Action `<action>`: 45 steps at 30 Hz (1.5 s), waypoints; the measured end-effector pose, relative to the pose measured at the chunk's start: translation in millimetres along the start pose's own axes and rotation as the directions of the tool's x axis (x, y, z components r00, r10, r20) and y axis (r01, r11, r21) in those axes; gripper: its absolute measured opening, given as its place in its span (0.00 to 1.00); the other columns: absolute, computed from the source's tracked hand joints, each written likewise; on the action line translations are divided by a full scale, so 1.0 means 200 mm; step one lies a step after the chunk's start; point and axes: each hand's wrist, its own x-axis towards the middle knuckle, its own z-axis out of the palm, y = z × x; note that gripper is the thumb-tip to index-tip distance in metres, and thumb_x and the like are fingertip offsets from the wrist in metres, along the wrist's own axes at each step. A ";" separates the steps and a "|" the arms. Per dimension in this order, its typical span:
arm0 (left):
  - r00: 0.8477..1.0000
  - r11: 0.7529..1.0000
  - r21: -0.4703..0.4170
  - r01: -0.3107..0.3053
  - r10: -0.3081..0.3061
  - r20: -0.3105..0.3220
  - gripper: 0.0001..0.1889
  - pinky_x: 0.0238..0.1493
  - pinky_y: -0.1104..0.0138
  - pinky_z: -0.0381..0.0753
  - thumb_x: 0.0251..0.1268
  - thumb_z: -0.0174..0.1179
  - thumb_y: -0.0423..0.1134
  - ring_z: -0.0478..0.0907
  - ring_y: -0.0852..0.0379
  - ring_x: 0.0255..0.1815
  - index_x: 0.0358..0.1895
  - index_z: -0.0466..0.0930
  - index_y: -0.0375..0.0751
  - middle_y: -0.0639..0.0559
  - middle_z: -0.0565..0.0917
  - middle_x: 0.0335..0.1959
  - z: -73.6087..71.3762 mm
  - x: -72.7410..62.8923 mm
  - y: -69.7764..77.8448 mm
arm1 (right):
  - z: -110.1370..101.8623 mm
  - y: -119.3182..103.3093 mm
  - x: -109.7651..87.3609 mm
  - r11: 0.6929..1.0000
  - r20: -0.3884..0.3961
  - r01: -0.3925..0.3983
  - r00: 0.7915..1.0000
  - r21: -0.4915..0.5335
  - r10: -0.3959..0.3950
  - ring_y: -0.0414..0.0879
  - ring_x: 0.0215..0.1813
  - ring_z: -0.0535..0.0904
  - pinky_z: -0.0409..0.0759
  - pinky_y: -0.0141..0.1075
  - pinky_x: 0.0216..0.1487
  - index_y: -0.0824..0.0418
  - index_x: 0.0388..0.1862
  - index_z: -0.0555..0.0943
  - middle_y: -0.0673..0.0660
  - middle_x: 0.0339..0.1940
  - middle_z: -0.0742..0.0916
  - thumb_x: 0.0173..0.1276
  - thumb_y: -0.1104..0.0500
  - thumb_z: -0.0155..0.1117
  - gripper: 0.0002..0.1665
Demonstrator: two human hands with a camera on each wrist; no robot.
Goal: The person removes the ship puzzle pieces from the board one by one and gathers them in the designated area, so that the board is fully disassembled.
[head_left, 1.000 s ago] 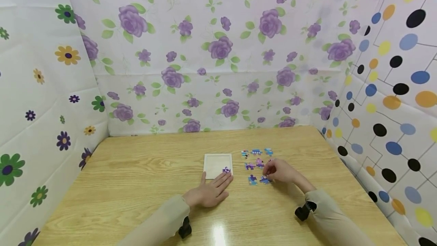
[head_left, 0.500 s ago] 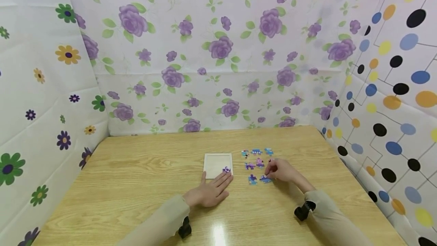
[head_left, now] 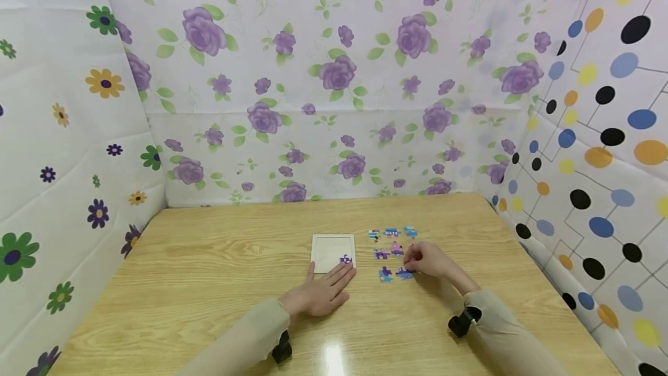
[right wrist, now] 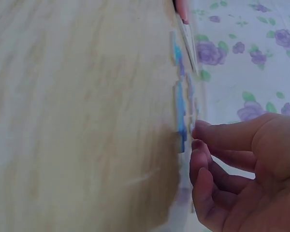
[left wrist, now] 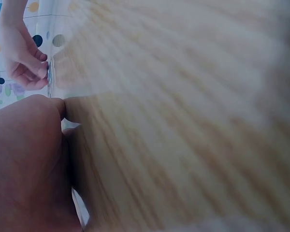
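My left hand [head_left: 320, 295] lies flat with fingers straight, fingertips over the lower right edge of a white square puzzle tray [head_left: 315, 248]. A purple puzzle piece [head_left: 346, 259] sits in that tray corner, at the fingertips. To the right, my right hand [head_left: 430, 260] has curled fingers, with thumb and forefinger pinching at the upper edge of a blue and purple puzzle piece [head_left: 404, 273] on the table. The right wrist view shows thumb and fingertips [right wrist: 199, 129] close together beside a blue piece [right wrist: 180, 113]; the contact is partly hidden.
Several puzzle pieces lie in loose rows right of the tray, including a blue one [head_left: 392, 231], a purple one [head_left: 382, 253] and a blue and purple one [head_left: 386, 274]. The wooden table [head_left: 219, 254] meets a floral cloth wall [head_left: 323, 132] at the back.
The puzzle piece under my right fingertips has shifted very slightly, and the right hand has moved a little with it. My left hand stays in place on the tray edge.
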 end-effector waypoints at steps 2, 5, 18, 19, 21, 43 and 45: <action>1.000 1.000 -0.003 0.000 0.000 -0.001 0.31 0.71 0.33 0.32 0.78 0.26 0.59 0.36 0.59 0.81 0.79 0.37 0.56 0.59 0.38 0.81 -0.01 0.00 0.00 | 0.00 -0.02 0.02 1.000 -0.009 -0.019 1.000 0.002 0.019 0.41 0.25 0.74 0.74 0.32 0.25 0.60 0.35 0.83 0.52 0.25 0.83 0.68 0.60 0.63 0.04; 1.000 1.000 -0.005 0.000 0.000 0.002 0.31 0.71 0.33 0.32 0.78 0.27 0.58 0.36 0.59 0.81 0.79 0.37 0.56 0.59 0.38 0.81 -0.01 0.00 0.00 | 0.00 -0.07 0.04 1.000 -0.013 -0.029 0.999 -0.009 0.029 0.42 0.27 0.76 0.75 0.34 0.28 0.59 0.37 0.84 0.52 0.27 0.84 0.71 0.59 0.59 0.07; 1.000 1.000 0.002 -0.006 0.006 -0.008 0.31 0.70 0.32 0.32 0.79 0.26 0.58 0.36 0.59 0.81 0.79 0.36 0.57 0.60 0.38 0.81 0.01 0.00 -0.01 | 0.10 -0.22 0.17 0.992 0.042 0.119 0.992 -0.041 -0.118 0.38 0.26 0.75 0.74 0.31 0.28 0.60 0.37 0.85 0.51 0.29 0.85 0.72 0.59 0.59 0.08; 1.000 1.000 0.006 -0.003 0.003 -0.005 0.31 0.70 0.32 0.32 0.79 0.26 0.58 0.36 0.59 0.81 0.79 0.36 0.57 0.60 0.38 0.81 0.01 0.00 0.00 | 0.11 -0.23 0.18 0.991 0.044 0.125 0.991 -0.036 -0.124 0.38 0.27 0.74 0.73 0.31 0.28 0.59 0.37 0.85 0.50 0.29 0.85 0.72 0.59 0.59 0.08; 1.000 1.000 0.011 0.002 -0.002 0.005 0.31 0.70 0.32 0.33 0.79 0.27 0.58 0.36 0.59 0.81 0.79 0.36 0.57 0.60 0.38 0.81 0.00 -0.01 0.01 | 0.13 -0.25 0.19 0.990 0.052 0.137 0.989 -0.021 -0.135 0.39 0.27 0.74 0.74 0.32 0.29 0.60 0.38 0.85 0.51 0.29 0.85 0.72 0.59 0.58 0.09; 0.999 0.999 0.026 0.028 -0.029 0.036 0.31 0.71 0.33 0.33 0.79 0.28 0.57 0.34 0.60 0.81 0.79 0.36 0.56 0.59 0.38 0.81 -0.04 -0.02 0.03 | 0.29 -0.43 0.36 0.972 0.171 0.220 0.964 -0.085 -0.204 0.46 0.42 0.81 0.81 0.40 0.45 0.64 0.48 0.82 0.57 0.43 0.87 0.61 0.73 0.61 0.17; 0.999 0.999 0.027 0.027 -0.028 0.032 0.31 0.71 0.33 0.34 0.79 0.28 0.57 0.34 0.60 0.81 0.79 0.37 0.56 0.59 0.38 0.81 -0.04 -0.02 0.03 | 0.30 -0.44 0.37 0.968 0.187 0.223 0.962 -0.111 -0.201 0.44 0.41 0.81 0.81 0.38 0.44 0.64 0.49 0.82 0.56 0.43 0.87 0.60 0.73 0.61 0.18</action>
